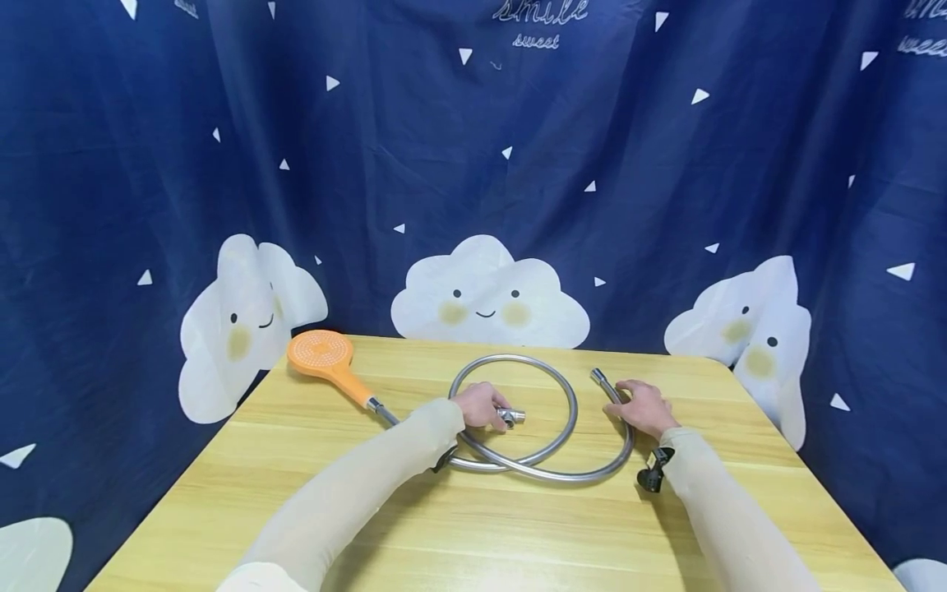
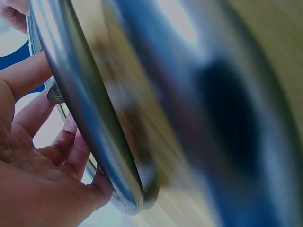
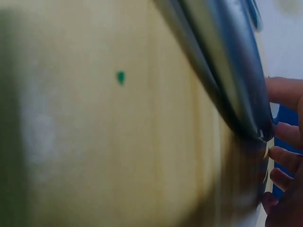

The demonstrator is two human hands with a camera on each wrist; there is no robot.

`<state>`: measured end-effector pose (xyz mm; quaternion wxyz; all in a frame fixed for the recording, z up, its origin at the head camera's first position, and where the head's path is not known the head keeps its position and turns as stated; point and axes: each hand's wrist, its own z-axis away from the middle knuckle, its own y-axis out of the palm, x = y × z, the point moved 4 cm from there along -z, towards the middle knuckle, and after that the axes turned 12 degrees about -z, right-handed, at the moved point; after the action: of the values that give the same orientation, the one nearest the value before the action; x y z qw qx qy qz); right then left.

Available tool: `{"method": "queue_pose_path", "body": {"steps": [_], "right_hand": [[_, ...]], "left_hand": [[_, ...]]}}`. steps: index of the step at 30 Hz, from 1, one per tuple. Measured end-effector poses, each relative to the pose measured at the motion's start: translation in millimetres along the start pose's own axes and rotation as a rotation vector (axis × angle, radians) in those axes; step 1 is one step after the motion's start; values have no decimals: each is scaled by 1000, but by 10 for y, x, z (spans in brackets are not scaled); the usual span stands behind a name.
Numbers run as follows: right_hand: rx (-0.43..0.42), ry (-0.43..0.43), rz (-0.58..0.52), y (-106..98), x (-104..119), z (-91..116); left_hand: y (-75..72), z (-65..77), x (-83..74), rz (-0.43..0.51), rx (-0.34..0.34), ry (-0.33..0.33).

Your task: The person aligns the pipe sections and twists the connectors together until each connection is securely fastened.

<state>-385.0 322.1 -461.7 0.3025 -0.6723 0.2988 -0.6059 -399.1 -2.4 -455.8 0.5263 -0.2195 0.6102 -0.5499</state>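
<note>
My left hand (image 1: 481, 404) pinches a small chrome fitting (image 1: 514, 416) inside a loop of the metal shower hose (image 1: 572, 403). Close to the left wrist camera, the hose (image 2: 90, 109) runs in front of that hand and hides most of the fitting. On the right, my right hand (image 1: 645, 409) has thumb and index finger on either side of the hose, just below its chrome end nut (image 1: 598, 376). That nut points away toward the back of the table. The hose's other end joins an orange shower head (image 1: 321, 349), lying face up at the back left.
The hose lies in one large crossing loop on the light wooden table (image 1: 473, 534). A blue curtain (image 1: 414, 123) with white clouds and triangles hangs behind and at both sides. A small green mark (image 3: 120, 77) shows on the table in the right wrist view.
</note>
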Motion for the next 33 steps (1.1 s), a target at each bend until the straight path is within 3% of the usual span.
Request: {"method": "queue_pose_path", "body": {"steps": [10, 20, 33], "right_hand": [[73, 36, -13, -18, -96, -51], [69, 56, -22, -6, -114, -53], [49, 62, -36, 34, -196, -122]], "left_hand": [[-2, -11, -13, -1, 5, -20], [19, -42, -1, -11, -4, -12], [-39, 36, -52, -40, -4, -4]]}}
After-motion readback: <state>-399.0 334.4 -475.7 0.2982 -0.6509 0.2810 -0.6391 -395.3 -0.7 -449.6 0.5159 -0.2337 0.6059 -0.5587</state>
